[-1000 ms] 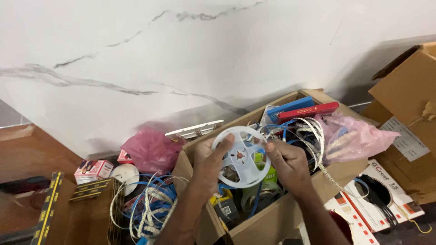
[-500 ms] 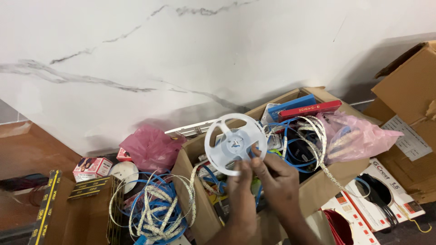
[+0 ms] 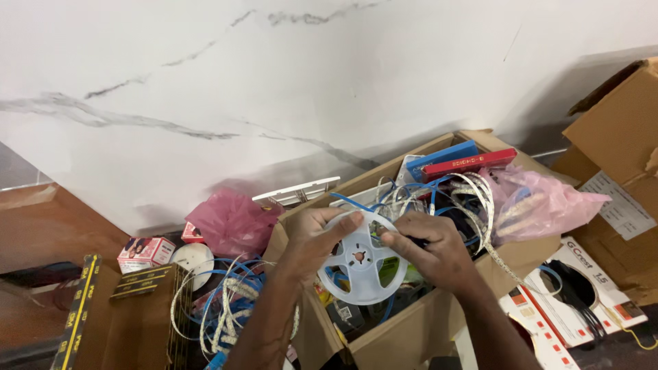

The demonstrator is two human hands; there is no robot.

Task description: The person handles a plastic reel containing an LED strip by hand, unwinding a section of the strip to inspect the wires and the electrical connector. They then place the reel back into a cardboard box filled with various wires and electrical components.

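Black-and-yellow striped strips (image 3: 81,301) lie far to the left of our left hand, beside a dark open box edge (image 3: 147,282). Closer in, a small red-and-white carton (image 3: 144,252) and a round white disc (image 3: 193,260) sit just left of and above our left forearm, and a tangle of blue and white cable (image 3: 219,308) spills beneath that forearm. A crumpled pink bag (image 3: 233,223) rests just up and left of the left hand.

Our left hand (image 3: 312,240) curls around the upper left rim of a white plastic reel (image 3: 361,258), thumb laid across its face and fingers behind. The reel is held upright between both hands, over the open cardboard box (image 3: 404,336), its spoked face turned towards us. Our right hand (image 3: 428,250) grips the reel's right rim, fingers pinched on the edge near the top.

Behind the right hand, inside the box, we see more looped blue and white cable (image 3: 452,195), a blue flat case (image 3: 442,159) and a red flat case (image 3: 473,163) leaning at the far wall. Right of the right hand, another pink bag (image 3: 548,205) droops over the box rim. Further right and lower lie white-and-red printed packets (image 3: 582,281), and a second cardboard box (image 3: 617,137) stands at the far right.
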